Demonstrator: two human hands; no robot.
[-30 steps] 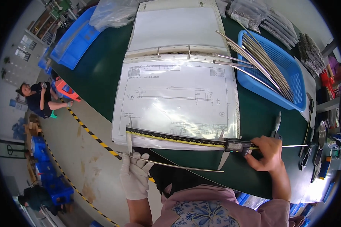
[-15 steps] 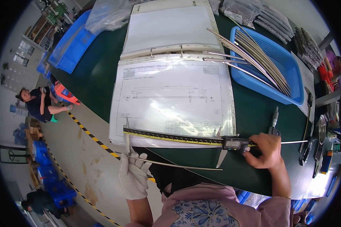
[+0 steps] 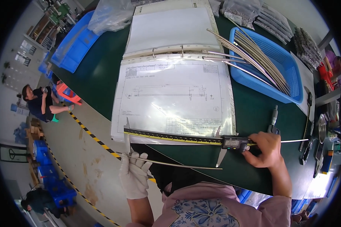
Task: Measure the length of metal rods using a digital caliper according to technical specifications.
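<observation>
My left hand (image 3: 134, 176), in a white glove, pinches the left end of a thin metal rod (image 3: 185, 166), which stretches out to the right. Bare and curled, my right hand (image 3: 267, 149) grips the slider end of a long digital caliper (image 3: 178, 137). The caliper lies across the lower edge of an open ring binder with a technical drawing (image 3: 166, 102). Its fixed jaw (image 3: 127, 142) points down beside my gloved fingers. The sliding jaw (image 3: 221, 157) reaches down close to the rod's right end; whether they touch I cannot tell.
A blue basket (image 3: 297, 81) holds several metal rods, some sticking out over the binder. A micrometer (image 3: 274, 121) lies right of the binder. Another blue bin (image 3: 74, 49) stands at the far left of the green table (image 3: 98, 75). One person (image 3: 41, 102) sits on the left.
The view has shifted very slightly. Both hands, the caliper and the rod stay in nearly the same place.
</observation>
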